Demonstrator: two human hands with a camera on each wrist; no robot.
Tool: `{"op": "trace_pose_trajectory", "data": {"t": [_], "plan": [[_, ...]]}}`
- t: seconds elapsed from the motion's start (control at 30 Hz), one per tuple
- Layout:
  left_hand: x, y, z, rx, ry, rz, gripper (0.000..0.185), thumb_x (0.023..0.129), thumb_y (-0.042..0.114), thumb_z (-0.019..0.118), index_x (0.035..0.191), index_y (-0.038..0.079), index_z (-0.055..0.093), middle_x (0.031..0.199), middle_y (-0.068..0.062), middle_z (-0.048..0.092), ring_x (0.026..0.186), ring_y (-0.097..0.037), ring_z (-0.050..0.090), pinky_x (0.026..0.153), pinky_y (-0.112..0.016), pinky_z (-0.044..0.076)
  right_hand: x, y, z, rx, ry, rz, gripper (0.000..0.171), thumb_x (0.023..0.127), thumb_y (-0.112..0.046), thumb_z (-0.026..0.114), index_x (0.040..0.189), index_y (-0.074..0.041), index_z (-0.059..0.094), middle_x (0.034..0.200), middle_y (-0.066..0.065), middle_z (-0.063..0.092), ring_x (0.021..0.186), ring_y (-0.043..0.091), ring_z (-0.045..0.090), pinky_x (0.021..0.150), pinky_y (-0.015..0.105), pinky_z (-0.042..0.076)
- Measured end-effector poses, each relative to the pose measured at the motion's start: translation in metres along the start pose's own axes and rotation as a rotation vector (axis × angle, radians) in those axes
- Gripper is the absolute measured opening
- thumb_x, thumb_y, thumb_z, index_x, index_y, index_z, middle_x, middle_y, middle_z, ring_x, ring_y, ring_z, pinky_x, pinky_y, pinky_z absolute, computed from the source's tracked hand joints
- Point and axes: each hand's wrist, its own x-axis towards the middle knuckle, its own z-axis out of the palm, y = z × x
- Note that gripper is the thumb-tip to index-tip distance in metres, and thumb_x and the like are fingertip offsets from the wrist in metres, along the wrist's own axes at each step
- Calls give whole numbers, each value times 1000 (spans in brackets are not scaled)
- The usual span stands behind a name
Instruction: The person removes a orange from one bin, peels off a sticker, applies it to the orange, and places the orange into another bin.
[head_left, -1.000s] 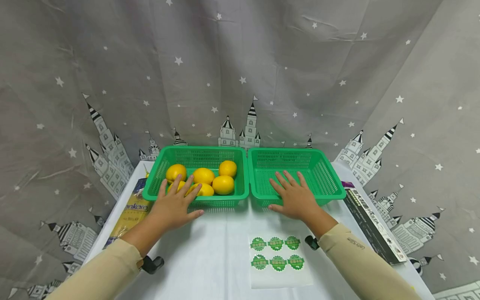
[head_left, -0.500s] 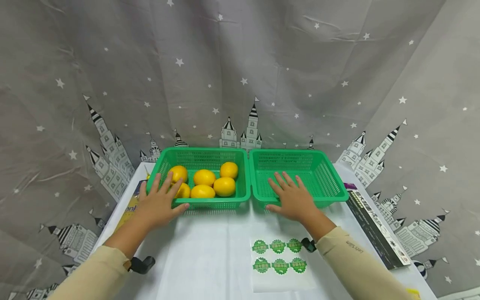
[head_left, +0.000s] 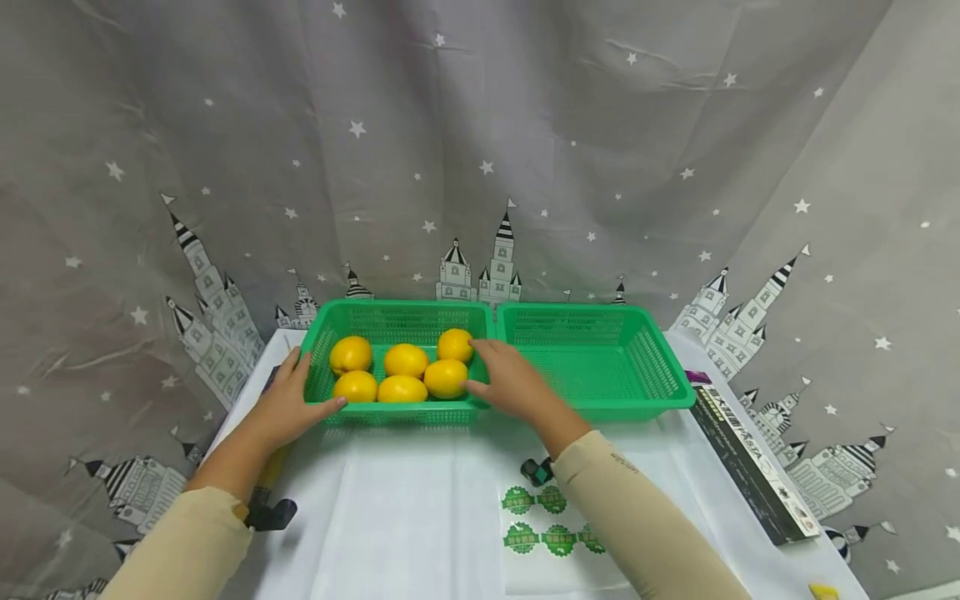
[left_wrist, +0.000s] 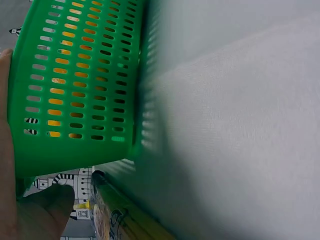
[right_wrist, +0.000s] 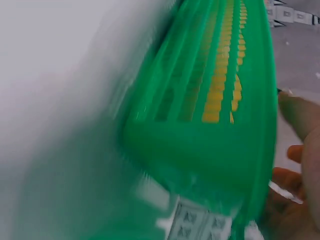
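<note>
Two green plastic baskets stand side by side on the white-covered table. Several yellow lemons (head_left: 406,361) lie in the left basket (head_left: 397,312); the right basket (head_left: 592,362) holds nothing. My left hand (head_left: 283,406) is at the left basket's front left corner, fingers along the side rim and thumb over the front rim. At that basket's right end is my right hand (head_left: 516,382), its fingers and thumb spread across the rim and overlapping the edges of the two rightmost lemons. In the right wrist view the fingers (right_wrist: 287,182) show beside the rim, loosely bent.
A sheet of green round stickers (head_left: 558,540) lies in front, partly under the right forearm. A dark pasta box (head_left: 750,467) lies along the right edge. A yellow packet (left_wrist: 132,222) lies by the left hand. A starred grey curtain (head_left: 480,125) hangs behind.
The right hand has moved left from the right basket to the left basket's right end. The left hand has moved left, off the lemons, to that basket's left corner.
</note>
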Motion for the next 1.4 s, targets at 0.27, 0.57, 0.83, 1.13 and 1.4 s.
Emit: {"op": "trace_pose_trajectory", "data": {"t": [0.27, 0.57, 0.83, 1.13, 1.4], "plan": [[2, -2, 0, -32, 26, -13, 128, 89, 74, 65, 165, -3, -4, 171, -29, -13, 151, -63, 12, 112, -82, 22, 52, -37, 27, -54, -139, 63, 72, 97, -39, 76, 159, -17, 45, 157, 10, 50, 140, 30, 53, 115, 47, 46], [2, 0, 5, -45, 42, -30, 129, 88, 74, 66, 165, -3, -2, 172, -28, -10, 152, -62, 13, 112, -82, 22, 65, -40, 41, -222, -159, 110, 53, 106, -31, 61, 157, -23, 49, 146, 7, 59, 122, 26, 62, 99, 45, 56], [2, 0, 4, -42, 41, -40, 129, 88, 74, 67, 165, -2, -3, 172, -28, -10, 152, -61, 13, 113, -81, 22, 65, -42, 40, -224, -163, 109, 50, 107, -28, 58, 156, -23, 50, 145, 7, 59, 119, 26, 62, 97, 44, 57], [3, -1, 6, -41, 44, -52, 130, 87, 75, 67, 165, -1, -3, 172, -28, -9, 152, -61, 14, 113, -81, 22, 64, -38, 41, -188, -120, 94, 54, 98, -33, 72, 149, -22, 58, 138, 7, 61, 115, 27, 60, 92, 44, 57], [1, -1, 5, -42, 43, -50, 129, 88, 75, 66, 165, -2, -3, 172, -28, -9, 152, -61, 13, 113, -81, 22, 53, -31, 30, 180, 5, 40, 67, 87, -27, 85, 147, -18, 58, 144, 8, 50, 116, 27, 57, 93, 41, 56]]}}
